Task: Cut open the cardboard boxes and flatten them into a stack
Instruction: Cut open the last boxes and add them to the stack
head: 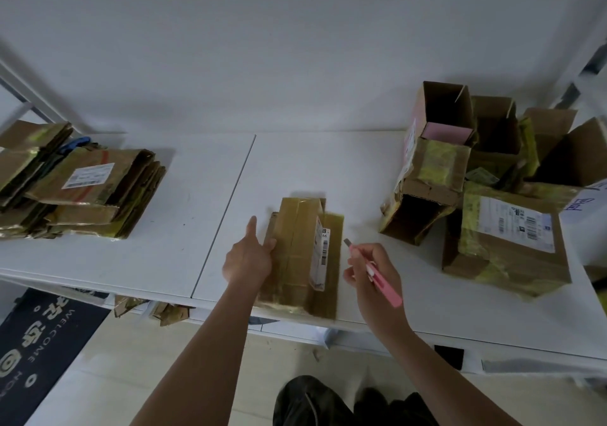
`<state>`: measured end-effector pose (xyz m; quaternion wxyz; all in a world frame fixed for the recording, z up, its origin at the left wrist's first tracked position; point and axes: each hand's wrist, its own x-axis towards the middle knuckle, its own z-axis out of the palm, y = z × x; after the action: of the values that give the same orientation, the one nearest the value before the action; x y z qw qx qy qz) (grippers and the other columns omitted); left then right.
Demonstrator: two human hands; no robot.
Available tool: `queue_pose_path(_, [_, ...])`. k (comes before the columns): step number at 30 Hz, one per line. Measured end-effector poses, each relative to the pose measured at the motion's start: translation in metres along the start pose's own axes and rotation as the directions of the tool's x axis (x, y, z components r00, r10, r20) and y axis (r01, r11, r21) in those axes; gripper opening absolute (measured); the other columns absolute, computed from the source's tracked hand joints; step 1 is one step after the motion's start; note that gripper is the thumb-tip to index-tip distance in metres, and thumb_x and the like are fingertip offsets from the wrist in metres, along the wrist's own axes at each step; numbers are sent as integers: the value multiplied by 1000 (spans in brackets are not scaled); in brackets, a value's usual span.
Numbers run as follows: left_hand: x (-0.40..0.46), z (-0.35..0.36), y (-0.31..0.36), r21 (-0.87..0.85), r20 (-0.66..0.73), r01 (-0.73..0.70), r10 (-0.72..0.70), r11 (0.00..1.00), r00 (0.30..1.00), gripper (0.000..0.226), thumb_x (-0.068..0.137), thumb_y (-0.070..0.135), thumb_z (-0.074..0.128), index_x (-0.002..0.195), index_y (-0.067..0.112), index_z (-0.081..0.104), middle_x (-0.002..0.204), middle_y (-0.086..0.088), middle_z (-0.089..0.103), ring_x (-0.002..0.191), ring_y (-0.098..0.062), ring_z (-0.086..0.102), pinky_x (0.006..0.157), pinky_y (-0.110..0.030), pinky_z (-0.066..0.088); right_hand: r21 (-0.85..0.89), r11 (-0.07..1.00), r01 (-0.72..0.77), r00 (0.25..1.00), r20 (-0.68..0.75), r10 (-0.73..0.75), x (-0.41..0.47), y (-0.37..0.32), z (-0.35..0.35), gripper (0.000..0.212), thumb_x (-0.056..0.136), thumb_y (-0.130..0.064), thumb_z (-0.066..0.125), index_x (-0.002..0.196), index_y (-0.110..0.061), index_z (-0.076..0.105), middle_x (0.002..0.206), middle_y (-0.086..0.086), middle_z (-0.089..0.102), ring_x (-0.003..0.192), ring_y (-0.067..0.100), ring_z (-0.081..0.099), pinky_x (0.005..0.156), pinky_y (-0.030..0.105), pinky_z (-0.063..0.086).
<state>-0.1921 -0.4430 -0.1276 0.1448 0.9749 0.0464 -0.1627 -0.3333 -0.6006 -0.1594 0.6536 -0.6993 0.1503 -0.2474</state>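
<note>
A taped brown cardboard box (297, 255) with a white label on its right side lies on the white table (184, 215) near the front edge, one flap spread out to its right. My left hand (248, 255) rests against the box's left side, thumb pointing away and fingers on the cardboard. My right hand (371, 269) hovers just right of the box and grips a pink utility knife (374, 269), its short blade out and aimed at the box. A stack of flattened boxes (78, 182) lies at the table's left.
A pile of opened and taped boxes (486, 176) crowds the table's right end. A seam (226, 209) runs across the tabletop between stack and box. Cardboard scraps (164, 312) lie on the floor under the front edge, beside a dark welcome mat (36, 343).
</note>
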Motion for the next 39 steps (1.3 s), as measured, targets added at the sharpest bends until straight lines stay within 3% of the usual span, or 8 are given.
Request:
queue_pose_path(6, [-15, 21, 12, -312, 21, -45, 54, 949, 998, 62, 104, 35, 42, 155, 35, 6, 118, -10, 63, 93, -32, 66, 85, -54, 56, -122, 985, 125, 990, -48, -132, -6, 3, 16, 11, 99, -6, 53, 90, -2, 59, 72, 5, 56, 65, 23, 57, 59, 36, 50])
queue_pose_path(10, [-16, 18, 15, -256, 6, -237, 247, 937, 969, 73, 100, 21, 51, 150, 47, 6, 122, -13, 47, 95, -37, 63, 86, -55, 55, -121, 986, 113, 992, -50, -119, 6, 1, 13, 7, 96, 2, 53, 94, 4, 60, 78, 12, 61, 72, 29, 62, 64, 41, 54])
queue_pose_path(14, [12, -1, 16, 68, 136, -413, 402, 908, 906, 98, 87, 24, 73, 154, 45, 4, 164, -4, -9, 151, -37, 4, 119, -60, 10, -194, 976, 99, 991, -70, -115, 2, -3, 15, 7, 97, -2, 54, 93, 0, 61, 75, 4, 57, 65, 17, 55, 62, 29, 47])
queue_pose_path(19, [54, -10, 19, 200, 303, -504, 436, 840, 847, 119, 69, 48, 84, 154, 44, 1, 163, 6, -17, 148, -26, -24, 112, -57, -20, -425, 903, 60, 969, -193, -155, -21, 0, 17, 8, 96, -6, 58, 91, -3, 63, 76, 2, 60, 67, 19, 58, 61, 31, 53])
queue_pose_path(23, [63, -14, 16, 89, 326, -520, 468, 849, 821, 123, 59, 50, 89, 155, 40, 12, 163, -3, 9, 151, -26, 3, 114, -56, -19, -374, 924, 75, 973, -175, -150, -25, 2, 20, 5, 93, 2, 60, 89, 0, 63, 74, 3, 59, 61, 12, 56, 58, 18, 47])
queue_pose_path(29, [26, -17, 4, 168, 225, -255, 215, 952, 950, 125, 52, 58, 89, 146, 20, 16, 138, -17, 31, 133, -38, 30, 105, -50, 39, -226, 971, 75, 970, -210, -123, -6, 9, 6, 10, 97, 0, 54, 90, -6, 59, 69, 2, 53, 59, 15, 52, 57, 22, 44])
queue_pose_path(33, [-2, -6, -21, 310, 38, -48, 39, 949, 999, 117, 64, 78, 68, 146, 13, 16, 148, -27, 30, 137, -48, 29, 110, -55, 33, -16, 999, 37, 994, -107, -38, 19, 14, 15, 11, 100, -5, 51, 93, -7, 59, 76, 10, 60, 66, 28, 60, 58, 38, 54])
queue_pose_path(39, [4, 28, -38, 101, 91, -361, 353, 927, 931, 81, 90, 70, 39, 154, 43, -2, 164, -2, -17, 147, -38, -20, 121, -54, -4, 198, 966, -165, 975, -115, 190, 36, 23, 16, 11, 99, -13, 53, 107, -10, 60, 100, 12, 67, 94, 22, 69, 79, 44, 59])
